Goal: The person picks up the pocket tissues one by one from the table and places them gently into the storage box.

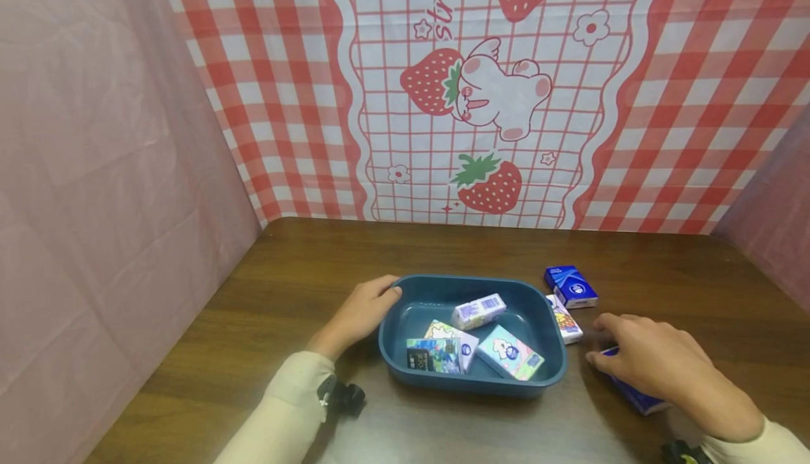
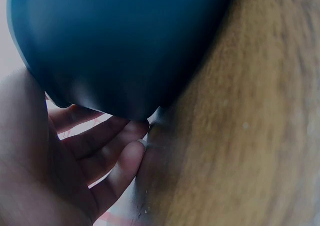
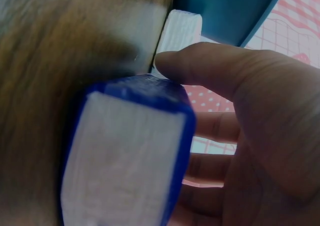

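Observation:
My left hand [image 1: 362, 313] holds the left end of a dark teal plastic basin [image 1: 471, 384], thumb at the rim. In the left wrist view, its fingers [image 2: 107, 151] bend along the outside of the basin wall [image 2: 115, 45]. My right hand [image 1: 664, 360] hovers over a blue pocket tissue pack [image 1: 642, 399], partly hiding it. In the right wrist view, the thumb [image 3: 205, 65] and fingers are spread, with the pack's white side [image 3: 122, 161] in front. A patterned white tissue pack [image 1: 565, 320] lies against the basin's right side, beyond the thumb.
Several tissue packs lie inside the basin: a purple-white one [image 1: 479, 311], a green-pink one [image 1: 510, 353] and a blue-green patterned one [image 1: 435, 356] over another. Another blue tissue pack [image 1: 571, 286] lies behind on the wooden table [image 1: 304, 260]. A checked strawberry cloth [image 1: 285, 98] hangs behind.

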The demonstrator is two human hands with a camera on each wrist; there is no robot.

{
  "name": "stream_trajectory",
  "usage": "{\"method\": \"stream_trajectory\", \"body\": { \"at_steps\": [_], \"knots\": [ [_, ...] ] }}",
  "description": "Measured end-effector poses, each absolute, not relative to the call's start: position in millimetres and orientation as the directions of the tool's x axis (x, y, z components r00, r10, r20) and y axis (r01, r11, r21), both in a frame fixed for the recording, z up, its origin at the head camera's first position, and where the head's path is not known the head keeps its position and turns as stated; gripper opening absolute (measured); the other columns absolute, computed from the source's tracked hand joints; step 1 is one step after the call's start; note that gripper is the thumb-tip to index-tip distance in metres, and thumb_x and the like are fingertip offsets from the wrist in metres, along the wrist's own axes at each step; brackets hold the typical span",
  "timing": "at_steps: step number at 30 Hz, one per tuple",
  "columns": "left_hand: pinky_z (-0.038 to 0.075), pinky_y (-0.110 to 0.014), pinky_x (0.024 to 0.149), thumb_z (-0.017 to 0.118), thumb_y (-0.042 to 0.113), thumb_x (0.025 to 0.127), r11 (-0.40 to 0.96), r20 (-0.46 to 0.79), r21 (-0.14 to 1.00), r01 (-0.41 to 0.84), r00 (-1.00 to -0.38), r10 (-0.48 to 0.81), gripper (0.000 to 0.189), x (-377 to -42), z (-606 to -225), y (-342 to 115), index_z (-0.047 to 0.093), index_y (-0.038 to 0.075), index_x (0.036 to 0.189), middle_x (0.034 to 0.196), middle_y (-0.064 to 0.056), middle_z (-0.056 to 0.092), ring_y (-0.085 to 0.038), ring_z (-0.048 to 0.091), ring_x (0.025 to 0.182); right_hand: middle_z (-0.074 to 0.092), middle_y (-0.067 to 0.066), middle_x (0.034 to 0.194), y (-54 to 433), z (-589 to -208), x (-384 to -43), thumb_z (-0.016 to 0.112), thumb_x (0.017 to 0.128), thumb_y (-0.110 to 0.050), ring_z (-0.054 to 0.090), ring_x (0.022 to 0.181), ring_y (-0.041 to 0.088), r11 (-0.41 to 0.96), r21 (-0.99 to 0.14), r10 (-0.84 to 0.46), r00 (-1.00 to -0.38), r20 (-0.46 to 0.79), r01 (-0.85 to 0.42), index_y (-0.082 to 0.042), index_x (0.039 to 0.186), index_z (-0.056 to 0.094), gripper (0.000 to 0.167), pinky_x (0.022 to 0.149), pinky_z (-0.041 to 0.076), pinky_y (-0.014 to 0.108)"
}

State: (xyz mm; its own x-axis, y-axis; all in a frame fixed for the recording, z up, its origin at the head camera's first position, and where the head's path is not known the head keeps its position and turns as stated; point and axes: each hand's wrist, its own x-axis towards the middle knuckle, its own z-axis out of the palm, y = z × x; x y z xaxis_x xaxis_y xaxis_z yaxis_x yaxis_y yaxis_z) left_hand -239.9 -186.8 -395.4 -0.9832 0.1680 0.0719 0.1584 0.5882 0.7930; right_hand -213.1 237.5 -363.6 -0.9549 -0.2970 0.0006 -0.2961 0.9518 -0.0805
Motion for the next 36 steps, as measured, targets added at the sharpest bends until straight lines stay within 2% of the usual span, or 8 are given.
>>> {"method": "stream_trajectory", "body": {
  "at_steps": [21,29,36],
  "knots": [
    [0.043,-0.052,0.106,0.049,0.033,0.104,0.595,0.072,0.789,0.154,-0.985,0.159,0.037,-240.3,-396.4,-186.7,0.062,0.016,0.134,0.132,-0.003,0.064,-0.024,0.056,0.126,0.071,0.012,0.103,235.0,-364.8,-210.6,0.083,0.075,-0.047,0.068,0.089,0.041,0.948,-0.067,-0.310,-0.950,0.034,-0.312,-0.013,0.111,0.071,0.050,0.063,0.051,0.062],
    [0.044,-0.049,0.105,0.050,0.030,0.103,0.595,0.118,0.779,0.197,-0.978,0.169,0.035,-240.4,-395.6,-186.0,0.065,0.015,0.130,0.127,-0.003,0.066,-0.023,0.058,0.122,0.070,0.012,0.102,234.6,-362.9,-211.7,0.082,0.076,-0.048,0.068,0.089,0.039,0.948,-0.055,-0.314,-0.949,-0.003,-0.313,-0.011,0.114,0.070,0.054,0.065,0.052,0.062],
    [0.044,-0.050,0.105,0.050,0.031,0.104,0.591,0.106,0.786,0.184,-0.981,0.165,0.035,-239.5,-395.2,-186.2,0.065,0.016,0.131,0.128,-0.003,0.066,-0.023,0.058,0.123,0.070,0.012,0.102,234.5,-363.7,-211.5,0.083,0.076,-0.047,0.068,0.089,0.039,0.946,-0.054,-0.321,-0.947,-0.002,-0.321,-0.011,0.114,0.070,0.054,0.065,0.053,0.062]
  ]
}}
